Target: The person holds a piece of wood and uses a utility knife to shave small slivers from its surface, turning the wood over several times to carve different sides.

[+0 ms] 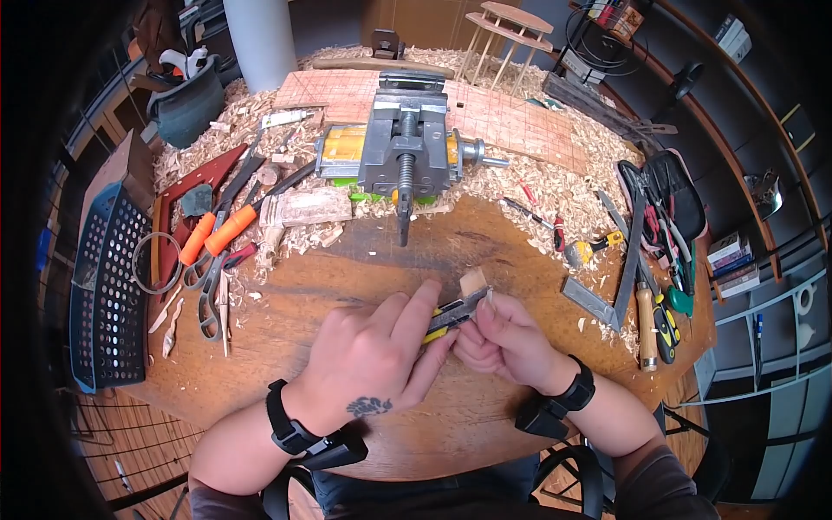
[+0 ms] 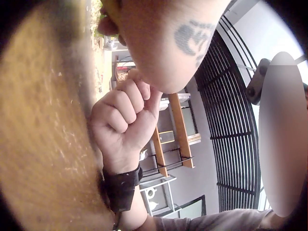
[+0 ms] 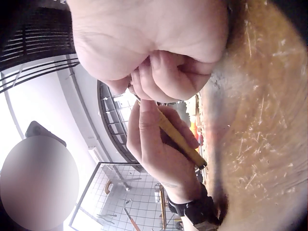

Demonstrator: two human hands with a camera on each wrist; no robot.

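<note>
Near the table's front, my left hand grips a yellow and black utility knife. In the right wrist view the knife's yellow handle runs through its fingers. My right hand, fingers curled, pinches a small pale wood piece beside the blade end, its thumb right at the blade. The far end of the wood stands out past the knife; the rest is hidden behind blade and fingers. In the left wrist view the right hand shows as a curled fist close to the left wrist.
A grey drill-press vise stands beyond the hands amid wood shavings. Left lie orange-handled tools, scissors and a blue basket. Right lie a metal square, a wood-handled tool and a tool pouch.
</note>
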